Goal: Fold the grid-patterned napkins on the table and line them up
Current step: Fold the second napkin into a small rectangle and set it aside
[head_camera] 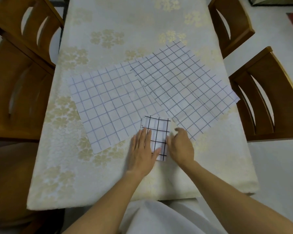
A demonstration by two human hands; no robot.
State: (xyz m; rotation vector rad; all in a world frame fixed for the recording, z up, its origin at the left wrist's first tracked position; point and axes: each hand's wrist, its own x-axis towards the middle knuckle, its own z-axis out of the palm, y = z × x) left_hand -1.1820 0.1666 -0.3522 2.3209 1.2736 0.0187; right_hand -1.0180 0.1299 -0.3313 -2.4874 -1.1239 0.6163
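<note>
You are flattening the folded napkin (157,135) near the table's (61,174) near edge; your left hand (142,152) lies flat and open on it, your right hand (180,146) curls loosely at its right edge, grasping nothing. Two open napkins (108,102) (184,85) overlap mid-table. Next, likely slide it aside; bare cloth lies along the near edge.

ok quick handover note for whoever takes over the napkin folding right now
Left hand: flat, pressing the folded napkin's left side.
Right hand: on its right edge, fingers curled; grip unclear.
Folded napkin sits near the table's front edge, overlapping the left open napkin. The right open napkin overlaps the left one.
Done: one fold.
Left: fold two, line all up.
</note>
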